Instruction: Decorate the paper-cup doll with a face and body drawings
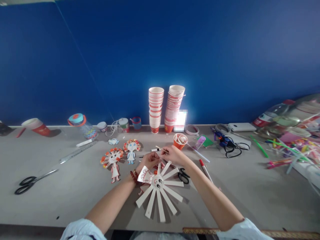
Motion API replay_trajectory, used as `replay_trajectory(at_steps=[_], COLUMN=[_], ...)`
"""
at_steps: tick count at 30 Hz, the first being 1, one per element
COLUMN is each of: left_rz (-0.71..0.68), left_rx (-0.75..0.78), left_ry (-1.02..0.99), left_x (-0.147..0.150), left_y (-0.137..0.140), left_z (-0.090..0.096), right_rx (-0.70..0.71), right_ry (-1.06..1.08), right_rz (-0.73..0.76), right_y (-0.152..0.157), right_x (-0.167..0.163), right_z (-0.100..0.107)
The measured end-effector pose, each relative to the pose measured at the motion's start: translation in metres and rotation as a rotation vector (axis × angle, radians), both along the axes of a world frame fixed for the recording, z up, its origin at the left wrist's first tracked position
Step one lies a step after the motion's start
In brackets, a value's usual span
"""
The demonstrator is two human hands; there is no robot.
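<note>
Cut into long white strips that fan out from a round base with a drawn smiling face, a paper cup (158,181) lies in front of me. My left hand (151,160), with a beaded bracelet at the wrist, has its fingers closed on one of the upper strips. Just right of it, my right hand (170,154) pinches a thin pale stick (159,147); its lower end is hidden by the fingers. Under the cup's left side is a piece with red curly drawing (145,175). Black-handled scissors (184,176) lie by the strips' right side.
Two finished paper figures (114,163) lie to the left, near a ruler (78,152) and other scissors (35,180). Two cup stacks (155,110) stand against the blue wall. A scrap-filled cup (180,141), a red marker (206,170) and a glue gun (226,140) are rightward.
</note>
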State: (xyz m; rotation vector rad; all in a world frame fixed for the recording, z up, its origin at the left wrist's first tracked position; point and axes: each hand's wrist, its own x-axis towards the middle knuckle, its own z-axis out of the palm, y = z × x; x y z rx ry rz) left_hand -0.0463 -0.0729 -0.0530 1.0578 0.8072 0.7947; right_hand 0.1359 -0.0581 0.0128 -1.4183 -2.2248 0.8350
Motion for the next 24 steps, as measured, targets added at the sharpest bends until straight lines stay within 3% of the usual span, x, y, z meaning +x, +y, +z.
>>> replay_trajectory(at_steps=[8,14,24], left_rz=[-0.009,-0.052,-0.01], left_rx=[-0.017,-0.061,-0.045], left_ry=[0.022,0.074,0.04], left_x=[-0.003,-0.004,-0.004], left_y=[0.003,0.006,0.005], left_z=[-0.01,-0.018,-0.013], right_rx=[0.031,-0.097,-0.083], right_ry=[0.085,0.134,0.163], right_rz=[-0.081,-0.018,-0.129], right_y=[0.0,-0.001,0.001], right_x=[-0.001,0.004,-0.002], right_z=[0.001,-0.003,-0.019])
